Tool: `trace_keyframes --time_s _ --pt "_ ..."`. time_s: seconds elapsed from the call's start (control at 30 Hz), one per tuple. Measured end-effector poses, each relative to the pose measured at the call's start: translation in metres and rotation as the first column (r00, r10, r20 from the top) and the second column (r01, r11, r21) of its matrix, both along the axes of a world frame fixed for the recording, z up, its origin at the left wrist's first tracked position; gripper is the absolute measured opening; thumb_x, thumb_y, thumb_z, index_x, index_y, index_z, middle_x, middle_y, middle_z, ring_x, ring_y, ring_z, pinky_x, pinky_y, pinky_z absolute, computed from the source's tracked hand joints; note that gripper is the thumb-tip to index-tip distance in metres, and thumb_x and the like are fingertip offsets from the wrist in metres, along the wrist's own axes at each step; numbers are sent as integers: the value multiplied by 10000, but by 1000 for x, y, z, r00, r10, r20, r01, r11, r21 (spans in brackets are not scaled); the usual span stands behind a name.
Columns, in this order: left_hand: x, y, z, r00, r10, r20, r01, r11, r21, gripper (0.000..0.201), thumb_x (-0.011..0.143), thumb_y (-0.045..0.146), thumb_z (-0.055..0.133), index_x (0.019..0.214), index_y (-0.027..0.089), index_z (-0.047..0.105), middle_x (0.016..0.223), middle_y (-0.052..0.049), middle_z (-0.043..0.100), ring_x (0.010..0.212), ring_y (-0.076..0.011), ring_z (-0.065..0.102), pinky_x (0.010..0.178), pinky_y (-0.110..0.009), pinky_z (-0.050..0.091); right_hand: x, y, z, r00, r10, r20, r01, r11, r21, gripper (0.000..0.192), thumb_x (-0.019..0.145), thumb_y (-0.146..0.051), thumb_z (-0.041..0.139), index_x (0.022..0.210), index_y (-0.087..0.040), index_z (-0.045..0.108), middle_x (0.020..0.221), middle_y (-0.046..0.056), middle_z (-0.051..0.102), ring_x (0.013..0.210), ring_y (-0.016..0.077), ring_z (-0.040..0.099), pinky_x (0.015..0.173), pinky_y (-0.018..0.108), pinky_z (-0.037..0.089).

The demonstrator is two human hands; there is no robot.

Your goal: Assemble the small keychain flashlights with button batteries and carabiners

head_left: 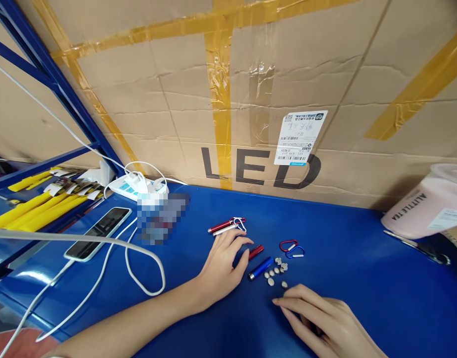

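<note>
Sorting small flashlight parts on the blue tabletop [362, 258] — the left hand [221, 266] lies released beside the blue flashlight tube [261, 268], fingers empty. Just right of that tube, the right hand [325, 320], loosely curled, reaches the button cells [276, 275]; picking one probably needs a fine pinch.

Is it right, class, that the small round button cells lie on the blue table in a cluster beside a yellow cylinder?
Not quite. In the head view the button cells lie clustered on the blue table beside a blue cylinder, not a yellow one.
</note>
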State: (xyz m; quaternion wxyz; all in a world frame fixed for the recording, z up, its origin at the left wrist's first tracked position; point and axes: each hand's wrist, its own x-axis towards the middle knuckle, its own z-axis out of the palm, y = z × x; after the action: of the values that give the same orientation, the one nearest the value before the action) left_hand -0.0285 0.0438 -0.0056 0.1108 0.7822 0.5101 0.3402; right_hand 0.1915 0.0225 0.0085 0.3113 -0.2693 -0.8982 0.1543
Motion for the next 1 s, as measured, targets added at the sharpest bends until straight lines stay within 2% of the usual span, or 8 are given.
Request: trace_keyframes --time_s 0.13,0.27,0.43,0.5,0.6,0.67,0.8,1.0 --pt "-1 1 0 993 101 -60 -103 994 -31 260 893 174 464 1144 202 520 1264 -91 519 1240 -266 419 1011 -487 372 0 0 0 1000 2 7 -2 1000 9 216 907 -158 444 953 -199 652 822 38 684 604 101 659 519 165 517" --pt "-1 0 0 990 104 -99 -105 994 -6 222 894 186 452 1092 190 552 1274 -99 510 1235 -274 418 990 -473 381 -1 1 1 1000 6 3 -6 1000 18 214 904 -156 446 938 -196 654 813 35 689 614 102 667 528 161 521" --pt "4 -7 7 987 1 -159 12 997 78 157 868 236 458 871 172 601 956 -82 628 931 -238 580 812 -394 465 -1 0 1 1000 12 15 -12 1000 20 220 911 -165 442 953 -206 654 813 30 696 626 103 672 529 156 519" --pt "5 -9 9 980 -44 -195 54 997 48 203 838 268 485 970 162 598 958 -86 629 868 -237 593 761 -394 481 -1 0 0 1000 11 21 -11 1000 16 215 909 -163 447 956 -202 653 807 29 697 617 104 670 517 158 511" --pt "4 -12 11 963 -90 -255 98 995 19 454 782 349 550 1196 165 521 1109 -118 588 945 -272 591 780 -420 501 -1 0 -1 1000 18 14 -18 1000 8 211 912 -164 446 952 -200 651 812 29 695 592 98 663 514 161 502" --pt "3 -12 11 952 -121 -281 121 992 -17 523 764 365 559 1255 200 485 1154 -113 563 948 -264 598 755 -399 522 -1 0 -1 1000 24 -5 -24 1000 6 213 917 -165 445 959 -204 650 807 23 693 584 94 659 510 160 495" --pt "3 -11 11 931 -186 -315 165 982 -91 527 762 288 516 1284 229 470 1172 -94 551 896 -228 614 711 -354 544 -2 0 -1 999 30 -15 -29 999 16 215 926 -168 438 970 -204 645 830 25 698 608 96 665 526 161 495" --pt "2 -8 8 929 -233 -288 219 973 -79 457 830 194 442 1287 194 462 1164 -71 579 897 -201 627 732 -325 552 -1 0 -3 999 38 3 -38 999 18 210 938 -176 425 957 -194 633 808 21 684 589 98 653 525 176 493"
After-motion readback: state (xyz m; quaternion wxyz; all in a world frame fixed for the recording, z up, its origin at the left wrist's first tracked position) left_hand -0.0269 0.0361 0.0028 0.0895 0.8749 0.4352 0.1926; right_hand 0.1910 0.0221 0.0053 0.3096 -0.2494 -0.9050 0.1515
